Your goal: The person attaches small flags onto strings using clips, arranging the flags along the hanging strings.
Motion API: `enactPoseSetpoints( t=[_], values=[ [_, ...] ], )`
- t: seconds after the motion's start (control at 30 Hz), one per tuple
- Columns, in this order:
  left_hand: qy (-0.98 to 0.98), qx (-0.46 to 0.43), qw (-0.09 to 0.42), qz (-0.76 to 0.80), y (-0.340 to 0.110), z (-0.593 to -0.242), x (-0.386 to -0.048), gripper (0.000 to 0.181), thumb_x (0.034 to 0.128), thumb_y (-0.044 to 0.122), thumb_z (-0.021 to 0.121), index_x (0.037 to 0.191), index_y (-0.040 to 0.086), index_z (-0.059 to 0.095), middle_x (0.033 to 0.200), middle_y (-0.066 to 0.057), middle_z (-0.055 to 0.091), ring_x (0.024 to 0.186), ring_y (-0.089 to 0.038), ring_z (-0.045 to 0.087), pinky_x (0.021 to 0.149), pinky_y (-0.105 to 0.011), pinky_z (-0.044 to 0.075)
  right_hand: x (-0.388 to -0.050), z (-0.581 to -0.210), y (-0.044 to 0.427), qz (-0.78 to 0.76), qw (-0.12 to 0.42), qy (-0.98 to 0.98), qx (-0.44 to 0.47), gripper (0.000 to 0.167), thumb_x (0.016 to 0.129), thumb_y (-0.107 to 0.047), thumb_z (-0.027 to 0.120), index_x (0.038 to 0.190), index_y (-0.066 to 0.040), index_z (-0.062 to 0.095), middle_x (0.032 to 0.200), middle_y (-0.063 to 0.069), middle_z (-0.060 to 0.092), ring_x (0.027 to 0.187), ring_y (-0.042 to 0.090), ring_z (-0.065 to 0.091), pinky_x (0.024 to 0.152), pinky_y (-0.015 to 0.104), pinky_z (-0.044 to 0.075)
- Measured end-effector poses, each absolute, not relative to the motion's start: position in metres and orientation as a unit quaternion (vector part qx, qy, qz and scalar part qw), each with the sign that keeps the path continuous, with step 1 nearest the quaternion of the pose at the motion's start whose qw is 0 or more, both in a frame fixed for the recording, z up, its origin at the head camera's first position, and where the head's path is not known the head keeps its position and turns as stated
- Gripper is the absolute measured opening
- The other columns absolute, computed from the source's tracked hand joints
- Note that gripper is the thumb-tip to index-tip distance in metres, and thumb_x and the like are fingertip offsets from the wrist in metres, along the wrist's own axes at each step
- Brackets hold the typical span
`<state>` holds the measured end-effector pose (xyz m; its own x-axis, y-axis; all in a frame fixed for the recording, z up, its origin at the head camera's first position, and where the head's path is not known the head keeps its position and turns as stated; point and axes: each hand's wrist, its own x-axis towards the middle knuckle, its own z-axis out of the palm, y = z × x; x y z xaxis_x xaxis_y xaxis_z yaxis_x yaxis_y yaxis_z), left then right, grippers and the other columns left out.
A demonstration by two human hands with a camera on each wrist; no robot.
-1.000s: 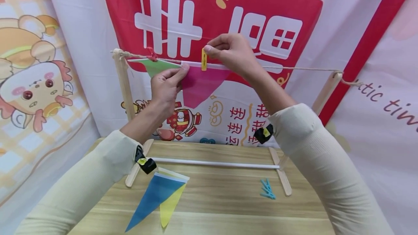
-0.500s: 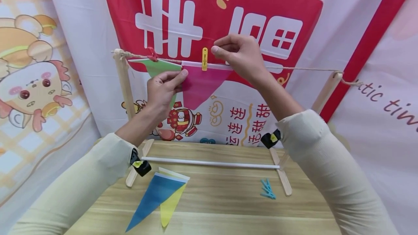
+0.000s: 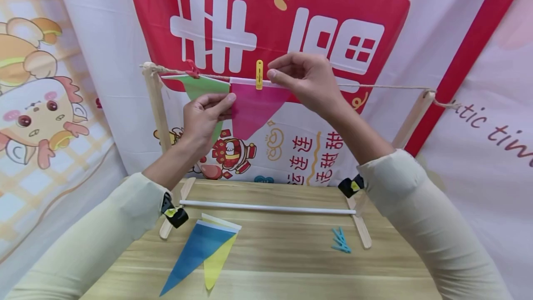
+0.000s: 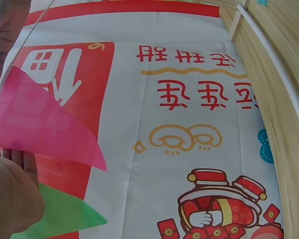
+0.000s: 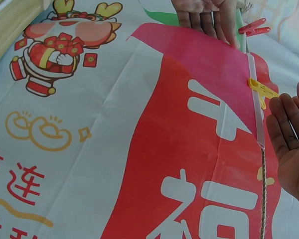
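A pink pennant (image 3: 260, 105) hangs by its white top strip from a twine line (image 3: 374, 87). A yellow clothespin (image 3: 259, 74) stands upright on that strip. My right hand (image 3: 310, 80) is just right of the clothespin, apart from it and holding nothing; the right wrist view shows its fingers extended. My left hand (image 3: 204, 117) is at the pink pennant's left edge, its thumb tip at the edge and its fingers loosely extended, without a visible grip. Partly behind that hand hangs a green pennant (image 3: 204, 88), under a red clothespin (image 3: 192, 69).
Wooden posts (image 3: 156, 110) on flat feet carry the twine, with a white rod (image 3: 266, 207) joining them low down. Blue (image 3: 197, 249) and yellow pennants (image 3: 216, 265) lie overlapping on the wooden table (image 3: 283, 253). Several light blue clothespins (image 3: 341, 240) lie at right. A printed cloth (image 3: 287, 36) hangs behind.
My right hand has let go of the yellow clothespin and drawn a little to the right. My left hand has slid left to the pink pennant's edge. The pennant stays on the twine.
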<state>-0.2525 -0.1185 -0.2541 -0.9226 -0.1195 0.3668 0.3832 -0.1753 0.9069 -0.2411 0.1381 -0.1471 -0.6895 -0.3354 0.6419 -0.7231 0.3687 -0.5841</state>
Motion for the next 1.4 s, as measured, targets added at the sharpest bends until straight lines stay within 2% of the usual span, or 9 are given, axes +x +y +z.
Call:
enactPoseSetpoints(
  t=[0.2,0.4,0.83,1.17,1.4],
  values=[
    [-0.627,-0.102,0.154,-0.757,-0.119,-0.259,-0.251,0.041,0.1026,0.036,0.086,0.134,0.011,0.080,0.116,0.004,0.084,0.103,-0.014,0.083,0.093,-0.020,0.068,-0.237,-0.156,0.139,0.424,0.218,-0.808,0.348,0.028,0.104,-0.027,0.084,0.125,-0.009,0.085,0.120,0.008,0.086,0.102,0.019,0.081,0.089,0.022,0.066],
    [-0.630,-0.100,0.148,-0.756,-0.119,-0.262,-0.251,0.041,0.1026,0.038,0.085,0.134,0.012,0.080,0.116,0.004,0.084,0.101,-0.014,0.082,0.094,-0.021,0.068,-0.235,-0.163,0.144,0.419,0.219,-0.807,0.354,0.026,0.103,-0.024,0.084,0.124,-0.009,0.084,0.117,0.008,0.087,0.103,0.020,0.082,0.089,0.021,0.066],
    [-0.630,-0.084,0.140,-0.759,-0.121,-0.266,-0.248,0.040,0.1017,0.041,0.086,0.129,0.013,0.081,0.108,0.005,0.085,0.097,-0.013,0.082,0.094,-0.020,0.067,-0.231,-0.171,0.144,0.419,0.219,-0.794,0.382,0.028,0.102,-0.019,0.086,0.125,-0.004,0.084,0.116,0.008,0.087,0.103,0.017,0.083,0.092,0.026,0.068],
    [-0.629,-0.093,0.144,-0.758,-0.122,-0.267,-0.249,0.038,0.1013,0.041,0.087,0.127,0.012,0.081,0.106,0.004,0.085,0.095,-0.013,0.083,0.092,-0.022,0.068,-0.228,-0.176,0.146,0.404,0.212,-0.813,0.361,0.029,0.103,-0.022,0.085,0.128,-0.008,0.083,0.116,0.008,0.087,0.103,0.018,0.082,0.092,0.030,0.069],
    [-0.637,-0.096,0.147,-0.750,-0.122,-0.267,-0.248,0.038,0.1020,0.040,0.086,0.128,0.013,0.081,0.107,0.005,0.085,0.095,-0.012,0.083,0.093,-0.021,0.068,-0.228,-0.183,0.153,0.408,0.212,-0.814,0.354,0.030,0.102,-0.023,0.085,0.128,-0.008,0.083,0.116,0.006,0.086,0.103,0.015,0.082,0.088,0.021,0.066]
  ],
)
